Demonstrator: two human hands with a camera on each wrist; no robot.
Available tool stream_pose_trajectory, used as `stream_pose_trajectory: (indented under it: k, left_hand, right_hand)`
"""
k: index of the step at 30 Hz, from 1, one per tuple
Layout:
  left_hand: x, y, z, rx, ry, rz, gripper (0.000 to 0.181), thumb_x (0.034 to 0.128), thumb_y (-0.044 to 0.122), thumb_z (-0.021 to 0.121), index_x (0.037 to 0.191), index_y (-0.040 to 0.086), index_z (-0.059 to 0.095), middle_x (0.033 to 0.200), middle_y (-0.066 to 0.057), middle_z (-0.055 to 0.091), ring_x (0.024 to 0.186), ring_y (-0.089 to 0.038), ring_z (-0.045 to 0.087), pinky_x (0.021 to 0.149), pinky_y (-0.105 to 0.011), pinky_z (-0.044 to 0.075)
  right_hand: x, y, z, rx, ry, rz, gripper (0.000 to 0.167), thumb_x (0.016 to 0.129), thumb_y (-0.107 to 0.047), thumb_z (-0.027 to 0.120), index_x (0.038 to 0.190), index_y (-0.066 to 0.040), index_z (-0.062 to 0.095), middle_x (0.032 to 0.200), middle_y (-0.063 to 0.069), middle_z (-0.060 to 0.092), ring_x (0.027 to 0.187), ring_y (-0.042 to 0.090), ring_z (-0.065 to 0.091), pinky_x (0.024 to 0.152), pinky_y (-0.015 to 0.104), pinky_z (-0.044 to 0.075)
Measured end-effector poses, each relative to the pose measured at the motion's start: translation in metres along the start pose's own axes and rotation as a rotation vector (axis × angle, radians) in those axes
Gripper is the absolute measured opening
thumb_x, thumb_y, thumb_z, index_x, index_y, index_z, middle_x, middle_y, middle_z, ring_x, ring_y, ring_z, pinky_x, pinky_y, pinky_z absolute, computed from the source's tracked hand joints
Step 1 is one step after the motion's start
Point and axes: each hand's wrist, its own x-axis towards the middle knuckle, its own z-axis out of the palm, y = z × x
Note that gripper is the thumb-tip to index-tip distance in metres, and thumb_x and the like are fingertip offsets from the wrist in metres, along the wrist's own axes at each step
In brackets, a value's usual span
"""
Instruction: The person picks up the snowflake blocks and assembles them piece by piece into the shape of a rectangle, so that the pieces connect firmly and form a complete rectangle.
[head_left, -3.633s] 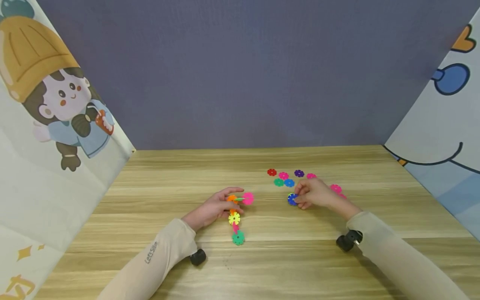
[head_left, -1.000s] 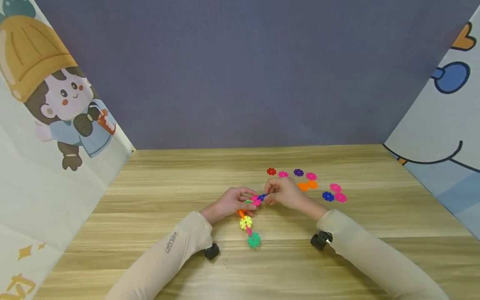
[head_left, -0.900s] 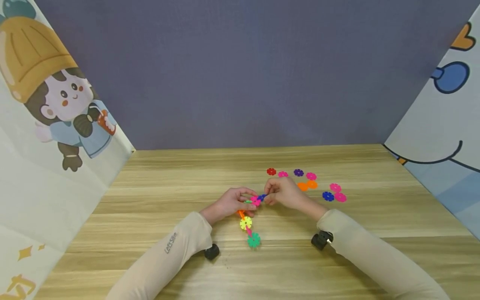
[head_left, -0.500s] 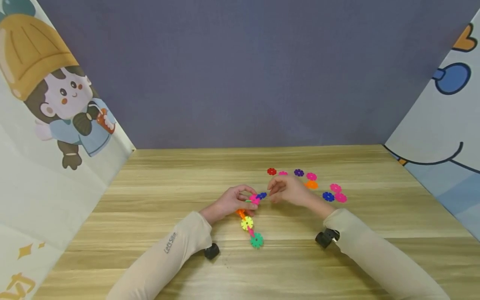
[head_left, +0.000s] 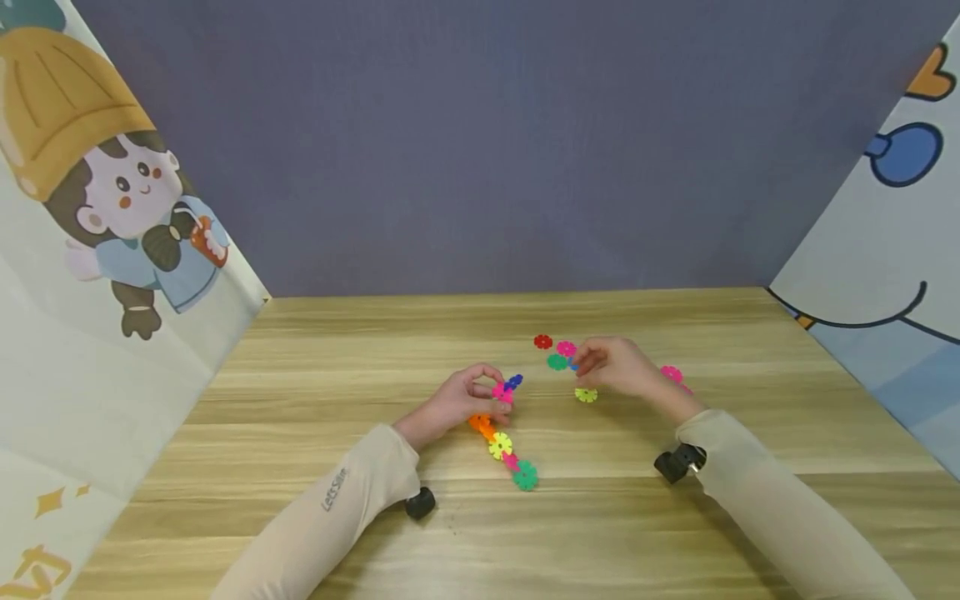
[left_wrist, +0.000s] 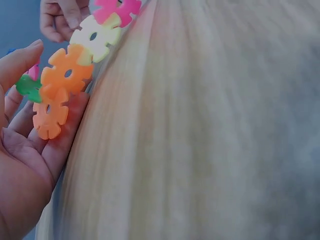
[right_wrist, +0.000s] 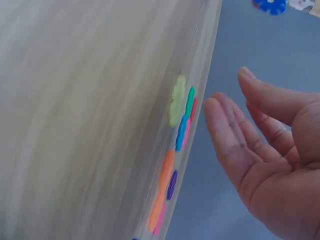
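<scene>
My left hand (head_left: 453, 402) holds a chain of notched plastic snowflake discs (head_left: 500, 446), its thumb and fingers around the pink and orange end. A dark blue disc (head_left: 513, 381) stands out past the fingertips, attached to a pink disc (head_left: 501, 393). From the hand the chain runs through orange, yellow and pink to a green disc (head_left: 526, 475). In the left wrist view, orange discs (left_wrist: 66, 74) lie across the fingers beside a green disc (left_wrist: 30, 88). Holding nothing, my right hand (head_left: 621, 367) hovers just above a loose yellow disc (head_left: 587, 394); its thumb and fingers are apart in the right wrist view.
Loose discs lie on the wooden table (head_left: 337, 350): red (head_left: 543, 342), pink (head_left: 566, 348) and green (head_left: 557, 362), with a blue one partly behind the right hand. More pink discs (head_left: 671, 372) lie to its right. In the right wrist view, orange discs (right_wrist: 162, 190) and a purple disc (right_wrist: 172, 185) also show.
The right hand carried a dark blue disc to the chain's pink end, let go of it there, and moved back right over the loose discs. The chain's green end has swung right.
</scene>
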Motion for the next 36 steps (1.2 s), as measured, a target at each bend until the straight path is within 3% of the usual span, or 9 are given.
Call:
stream_pose_trajectory:
  k: [8, 16, 23, 29, 36]
  left_hand:
    - [0.004, 0.001, -0.001, -0.013, 0.018, 0.011, 0.048, 0.0913, -0.005, 0.066, 0.133, -0.001, 0.044, 0.109, -0.026, 0.069, 0.093, -0.03, 0.072, 0.089, -0.035, 0.057]
    - [0.007, 0.001, -0.001, -0.046, 0.026, 0.008, 0.068, 0.0923, -0.006, 0.065, 0.151, 0.0, 0.031, 0.122, -0.028, 0.064, 0.097, -0.027, 0.07, 0.08, -0.031, 0.059]
    - [0.009, 0.001, -0.003, -0.135, 0.009, -0.003, 0.067, 0.0957, -0.002, 0.06, 0.154, 0.002, 0.027, 0.138, -0.025, 0.055, 0.102, -0.028, 0.069, 0.072, -0.03, 0.059]
    - [0.012, 0.0, -0.005, -0.165, 0.029, -0.045, 0.056, 0.1028, 0.015, 0.054, 0.153, 0.005, 0.031, 0.137, -0.02, 0.058, 0.099, -0.022, 0.07, 0.071, -0.027, 0.059]
    - [0.015, 0.0, -0.004, -0.175, 0.038, -0.058, 0.051, 0.1036, 0.013, 0.053, 0.15, 0.0, 0.036, 0.136, -0.021, 0.058, 0.097, -0.019, 0.071, 0.072, -0.026, 0.058]
  right_hand:
    - [0.002, 0.01, -0.01, -0.068, -0.034, 0.094, 0.03, 0.075, 0.001, 0.082, 0.099, 0.01, 0.067, 0.079, 0.008, 0.066, 0.061, 0.018, 0.064, 0.056, 0.031, 0.058]
    - [0.004, 0.013, -0.011, -0.122, -0.107, 0.21, 0.032, 0.073, -0.006, 0.087, 0.096, 0.006, 0.068, 0.078, 0.008, 0.064, 0.06, 0.017, 0.062, 0.056, 0.031, 0.059]
    - [0.007, 0.013, -0.011, -0.158, -0.123, 0.198, 0.028, 0.073, -0.006, 0.086, 0.093, 0.006, 0.07, 0.074, 0.007, 0.063, 0.056, 0.014, 0.059, 0.052, 0.031, 0.058]
    - [0.01, 0.012, -0.01, -0.144, -0.142, 0.214, 0.025, 0.072, -0.002, 0.085, 0.09, 0.005, 0.069, 0.076, 0.007, 0.065, 0.055, 0.013, 0.06, 0.053, 0.03, 0.058]
    - [0.013, 0.014, -0.01, -0.111, -0.155, 0.188, 0.027, 0.069, 0.002, 0.083, 0.085, 0.003, 0.062, 0.072, 0.007, 0.061, 0.054, 0.015, 0.06, 0.053, 0.03, 0.058]
